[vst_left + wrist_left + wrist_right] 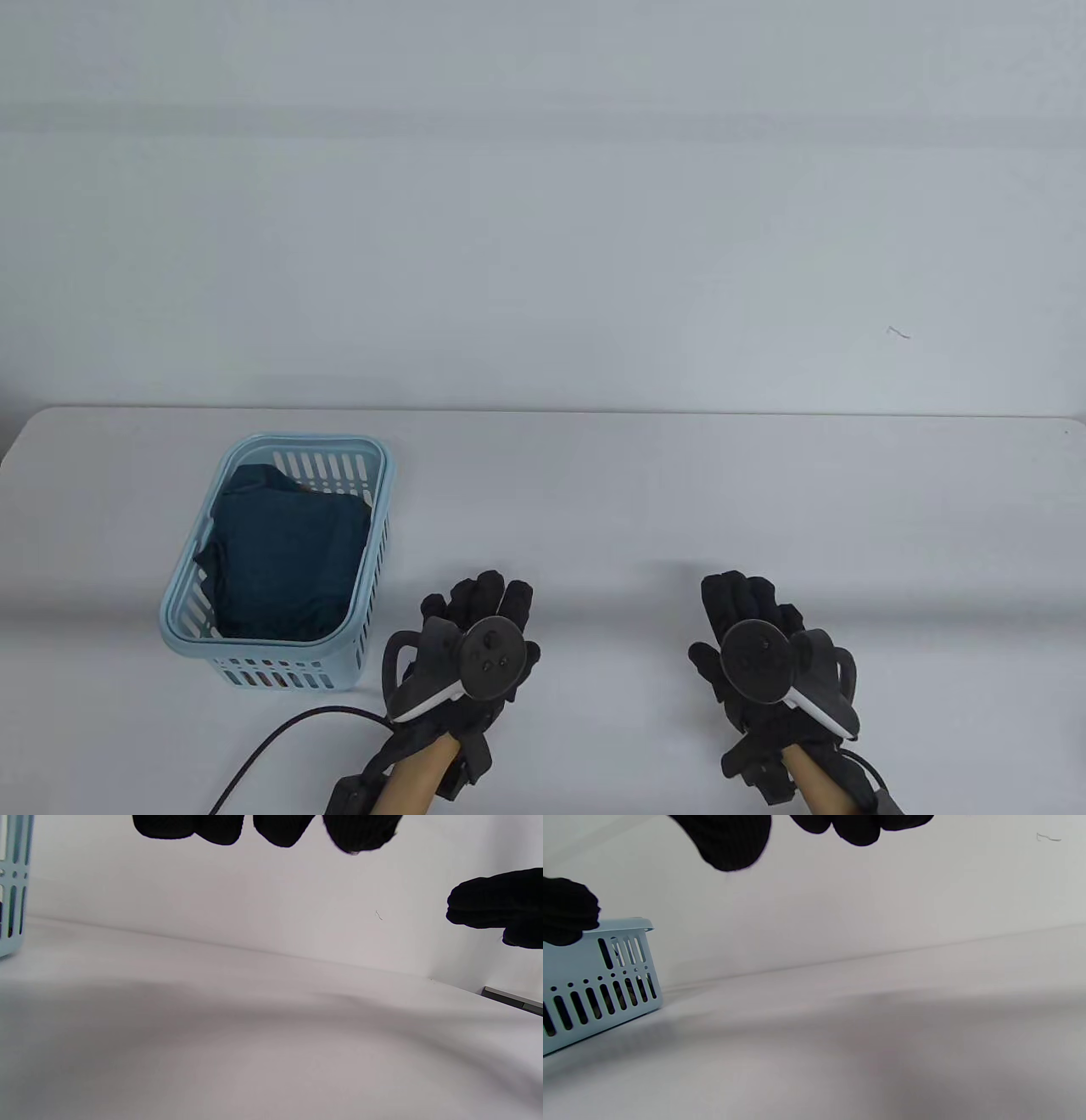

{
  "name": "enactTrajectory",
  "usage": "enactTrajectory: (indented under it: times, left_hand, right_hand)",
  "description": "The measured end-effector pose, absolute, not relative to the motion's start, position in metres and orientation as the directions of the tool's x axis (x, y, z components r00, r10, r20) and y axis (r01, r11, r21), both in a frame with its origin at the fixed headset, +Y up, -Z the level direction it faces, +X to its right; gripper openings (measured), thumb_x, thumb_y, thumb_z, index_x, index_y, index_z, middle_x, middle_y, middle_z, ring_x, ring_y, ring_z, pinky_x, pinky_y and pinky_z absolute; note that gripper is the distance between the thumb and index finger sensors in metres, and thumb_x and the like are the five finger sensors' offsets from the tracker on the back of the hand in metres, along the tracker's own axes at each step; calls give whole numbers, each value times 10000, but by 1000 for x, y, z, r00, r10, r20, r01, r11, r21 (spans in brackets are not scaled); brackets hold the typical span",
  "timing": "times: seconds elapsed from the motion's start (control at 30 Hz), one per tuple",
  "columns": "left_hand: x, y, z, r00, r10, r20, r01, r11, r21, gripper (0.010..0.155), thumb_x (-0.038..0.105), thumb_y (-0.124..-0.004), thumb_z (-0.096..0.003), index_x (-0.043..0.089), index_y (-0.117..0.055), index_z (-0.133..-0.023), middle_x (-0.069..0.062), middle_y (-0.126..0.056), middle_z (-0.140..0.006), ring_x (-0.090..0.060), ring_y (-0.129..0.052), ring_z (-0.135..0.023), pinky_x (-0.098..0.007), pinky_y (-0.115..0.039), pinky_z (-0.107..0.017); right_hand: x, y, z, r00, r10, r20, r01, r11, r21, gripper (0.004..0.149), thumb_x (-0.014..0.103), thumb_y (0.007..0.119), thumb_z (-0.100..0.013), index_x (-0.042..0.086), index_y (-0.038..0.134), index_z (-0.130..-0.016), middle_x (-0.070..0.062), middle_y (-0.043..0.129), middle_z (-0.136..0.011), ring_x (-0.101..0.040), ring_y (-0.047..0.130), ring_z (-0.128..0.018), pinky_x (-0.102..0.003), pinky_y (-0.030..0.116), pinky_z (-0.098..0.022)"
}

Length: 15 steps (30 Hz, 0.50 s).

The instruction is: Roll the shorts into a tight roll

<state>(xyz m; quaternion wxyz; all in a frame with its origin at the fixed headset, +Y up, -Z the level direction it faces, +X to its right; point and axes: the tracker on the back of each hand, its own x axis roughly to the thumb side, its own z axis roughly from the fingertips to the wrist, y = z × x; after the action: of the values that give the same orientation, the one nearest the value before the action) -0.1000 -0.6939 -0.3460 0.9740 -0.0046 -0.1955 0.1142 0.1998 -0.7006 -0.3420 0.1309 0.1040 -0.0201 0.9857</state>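
Shorts (284,552), one dark bundle in one blue basket (191,586), two hands, left (475,649), right (759,658), seemingly loose, holding nothing

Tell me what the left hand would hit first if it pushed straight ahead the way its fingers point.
Likely nothing: ahead of the left hand lies only bare table. The basket sits off to its left.

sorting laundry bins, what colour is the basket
Light blue basket, clearest in the table view.
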Motion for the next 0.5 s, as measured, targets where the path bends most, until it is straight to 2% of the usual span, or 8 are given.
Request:
enactTrajectory:
  times: [0.5]
  left_hand:
    - [-97,-696,-343,887,230,401,-219,973,-74,654,415,-609,-561,109,-425,-1109,-304,-400,-1152,-627,-468,-1018,-784,-362,-646]
  right_hand:
    - [199,-703,-340,-944,251,216,-257,-966,-1,724,378,646,-535,94,291,-1099,-195,328,-1156,-459,327,-1068,-715,326,-699]
